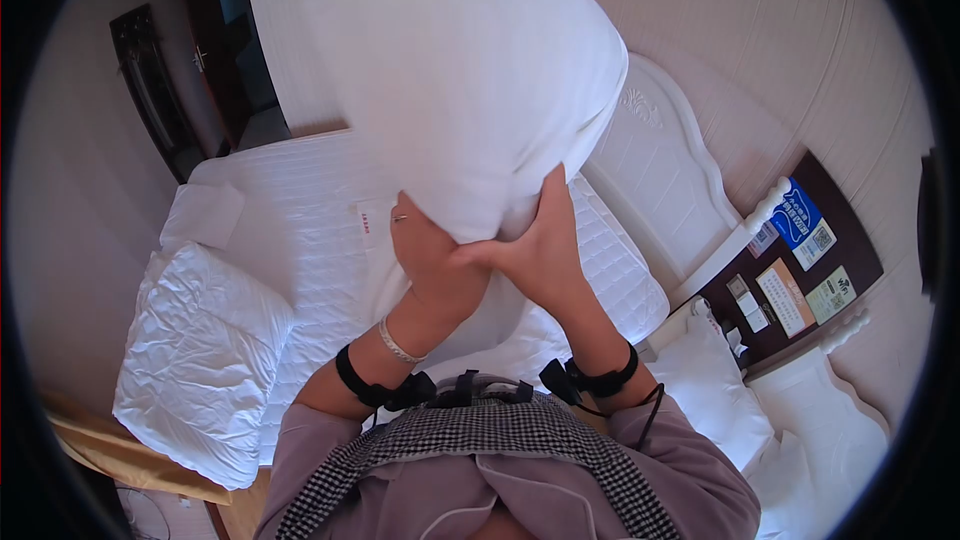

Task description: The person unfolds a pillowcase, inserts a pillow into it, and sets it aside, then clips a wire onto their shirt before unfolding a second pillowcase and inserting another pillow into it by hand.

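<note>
A large white pillow [470,70] is raised in front of me, its lower end between my two hands. My left hand [420,250], with a ring and a bracelet, is closed on its lower left side. My right hand [540,245] grips the lower right side, thumb reaching across toward the other hand. Under the pillow lies a bed with a white quilted mattress cover [320,180]. The pillow hides part of the bed and the fingers behind it.
Crumpled white bedding [205,360] lies at the bed's left end. The carved white headboard [660,160] stands right, beside a dark nightstand [850,240] with cards. Another bed's white pillow [710,390] is lower right. A dark door [215,50] is upper left.
</note>
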The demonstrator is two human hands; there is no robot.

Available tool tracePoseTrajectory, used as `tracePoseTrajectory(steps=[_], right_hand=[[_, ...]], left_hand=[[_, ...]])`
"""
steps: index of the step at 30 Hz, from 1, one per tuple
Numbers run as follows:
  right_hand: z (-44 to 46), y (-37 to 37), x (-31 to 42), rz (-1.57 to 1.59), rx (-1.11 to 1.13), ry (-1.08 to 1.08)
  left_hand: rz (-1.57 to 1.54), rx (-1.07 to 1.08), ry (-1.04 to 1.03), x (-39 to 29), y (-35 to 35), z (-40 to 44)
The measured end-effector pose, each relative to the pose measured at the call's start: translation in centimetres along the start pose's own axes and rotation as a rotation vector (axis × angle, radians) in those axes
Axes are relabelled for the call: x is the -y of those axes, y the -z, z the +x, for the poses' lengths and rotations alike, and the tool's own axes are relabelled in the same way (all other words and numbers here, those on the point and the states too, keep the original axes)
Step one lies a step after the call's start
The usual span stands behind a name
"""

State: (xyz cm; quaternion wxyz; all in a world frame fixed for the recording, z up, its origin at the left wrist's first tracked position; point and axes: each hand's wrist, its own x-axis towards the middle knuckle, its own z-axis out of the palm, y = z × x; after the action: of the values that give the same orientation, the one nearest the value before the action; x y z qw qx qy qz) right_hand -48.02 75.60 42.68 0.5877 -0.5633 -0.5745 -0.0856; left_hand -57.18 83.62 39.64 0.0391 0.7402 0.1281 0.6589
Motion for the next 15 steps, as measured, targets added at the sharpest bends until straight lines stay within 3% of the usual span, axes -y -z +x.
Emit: tracePoseTrajectory(steps=[3, 5, 7, 10, 12, 15], right_hand=[[-0.3, -0.7, -0.5, 0.18, -0.065, -0.103], [0.0, -0.7, -0.7, 0.355, -0.063, -0.287], [-0.1, -0.8, -1.5, 0.294, -0.061, -0.332], [0.0, -1.3, -2.2, 0.387, -0.225, -0.433], [0.1, -1.6, -3.9, 0.41, -0.448, -0.487], [-0.3, -1.2, -6.4, 0.226, -0.514, -0.448]], left_hand=[[0.139, 0.202, 0.084, -0.5, -0.8, -1.1], [0.136, 0.141, -0.016, -0.5, -1.8, -0.8], [0.331, 0.138, -0.22, -0.4, -2.5, -0.9], [0.33, 0.242, -0.286, 0.0, -2.5, -1.0], [0.197, 0.345, -0.259, -0.3, -1.4, -1.2], [-0.113, 0.534, -0.234, 1.7, 1.0, -0.8]])
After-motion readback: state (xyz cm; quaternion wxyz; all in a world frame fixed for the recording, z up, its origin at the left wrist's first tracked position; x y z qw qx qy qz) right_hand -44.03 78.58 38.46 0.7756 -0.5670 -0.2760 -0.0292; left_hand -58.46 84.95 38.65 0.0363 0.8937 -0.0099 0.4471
